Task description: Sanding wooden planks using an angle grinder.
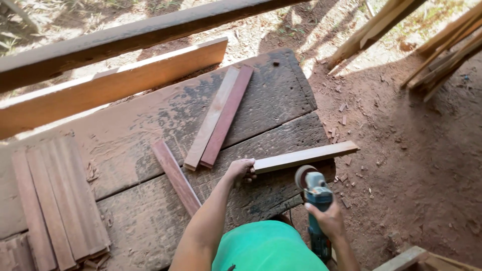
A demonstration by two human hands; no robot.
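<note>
The left hand [240, 169] was closed around the near end of a pale wooden slat [305, 156], pinning it on the worn, dark-stained plank workbench [150, 125]. The slat lay across the bench's right edge, its far end sticking out past the bench over the red dirt ground [416, 165]. The right hand [326, 219] was clenched around the body of a teal angle grinder [316, 200], whose round sanding disc [304, 175] sat just beside the slat's near edge, close under it; whether disc and wood touched could not be told.

Two reddish slats [217, 116] lay side by side near the middle of the bench, touching along their length, and a single reddish slat [175, 176] lay at an angle just left of the left forearm. At the bench's left end sat a stack of similar reddish slats [55, 200]. Beyond the bench's far edge a long orange-brown board [110, 83] ran along it on edge, with a dark beam [125, 37] above that. Wood chips were scattered on the dirt to the right, and a pile of thin pale laths [442, 50] leaned at the upper right
</note>
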